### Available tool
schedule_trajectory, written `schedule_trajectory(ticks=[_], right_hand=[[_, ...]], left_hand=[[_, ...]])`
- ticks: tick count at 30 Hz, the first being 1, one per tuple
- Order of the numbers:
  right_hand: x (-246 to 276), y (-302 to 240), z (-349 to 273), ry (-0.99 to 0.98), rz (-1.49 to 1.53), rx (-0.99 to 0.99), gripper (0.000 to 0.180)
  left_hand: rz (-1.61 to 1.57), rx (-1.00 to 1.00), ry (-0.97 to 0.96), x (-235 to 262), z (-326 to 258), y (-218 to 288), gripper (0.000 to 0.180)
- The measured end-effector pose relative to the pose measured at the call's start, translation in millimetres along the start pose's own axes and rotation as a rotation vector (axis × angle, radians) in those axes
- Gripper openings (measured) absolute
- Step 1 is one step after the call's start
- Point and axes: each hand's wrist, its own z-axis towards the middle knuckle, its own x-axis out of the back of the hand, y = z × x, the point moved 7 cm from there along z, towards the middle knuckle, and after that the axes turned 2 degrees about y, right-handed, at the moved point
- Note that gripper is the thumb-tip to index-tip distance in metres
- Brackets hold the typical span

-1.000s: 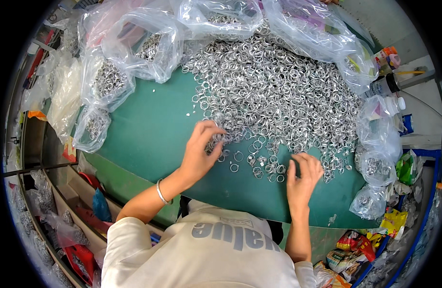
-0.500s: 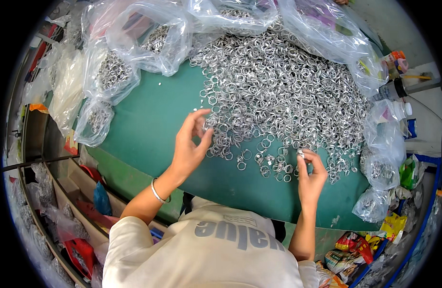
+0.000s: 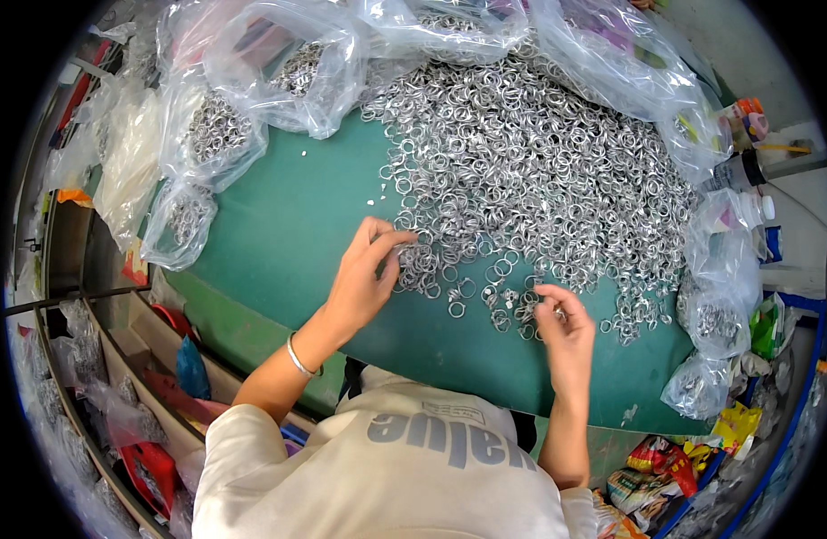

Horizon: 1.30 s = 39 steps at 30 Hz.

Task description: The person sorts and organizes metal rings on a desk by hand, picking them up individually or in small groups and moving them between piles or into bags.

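Note:
A wide heap of small silvery metal rings is spread over the green tabletop. My left hand is at the heap's lower left edge, with its fingers bent in toward the thumb. Whatever lies between those fingertips is too small to make out. To the right, my right hand hovers by a small loose cluster of rings in front of the heap. Its thumb and forefinger are curved and slightly apart, and I see no ring between them.
Clear plastic bags of rings line the table's far and left sides. More bags lie along the right edge. A wooden compartment shelf stands at the left. Colourful packets are piled at the lower right.
My right hand has moved left and slightly down, and the small shiny piece at its fingertips no longer shows. My left hand has shifted slightly right, its fingers drawn closer together.

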Motion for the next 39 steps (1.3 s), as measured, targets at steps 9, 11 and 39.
schedule_trajectory(ticks=[9,11,39], right_hand=[[-10.3,-18.0,9.7,0.104,-0.601,0.443,0.016],[-2.4,-4.8,13.7,0.055,-0.115,0.256,0.002],[-91.2,-12.4,-2.8,-0.125,-0.173,0.175,0.024]], left_hand=[[-0.420,0.399,0.081,-0.5,-9.0,-34.7,0.011],[-0.453,0.468,0.085,2.3,-11.0,-39.3,0.010],[-1.254,0.718,-0.138,-46.5,-25.7,9.0,0.015]])
